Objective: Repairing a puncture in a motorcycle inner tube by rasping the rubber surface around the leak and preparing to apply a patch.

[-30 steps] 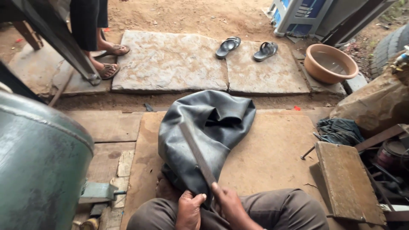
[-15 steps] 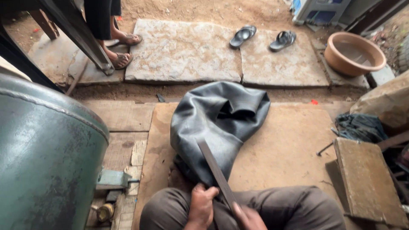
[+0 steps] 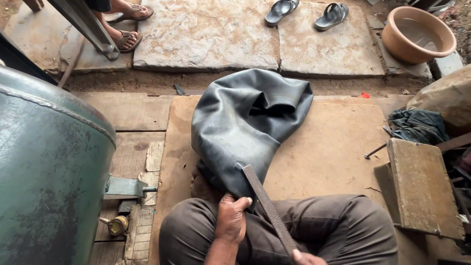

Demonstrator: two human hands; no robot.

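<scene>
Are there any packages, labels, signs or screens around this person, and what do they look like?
None show in this view: no package, label, sign or screen.
Nearest to such things: a flat brown box-like block, right of the knees, worn and rectangular, no label showing.
Left hand grips the black rubber inner tube; right hand holds a long grey file.

soft even daylight, no hard shadows or glare. pretty sharp all over, just some wide-angle stretch near the edges.
</scene>
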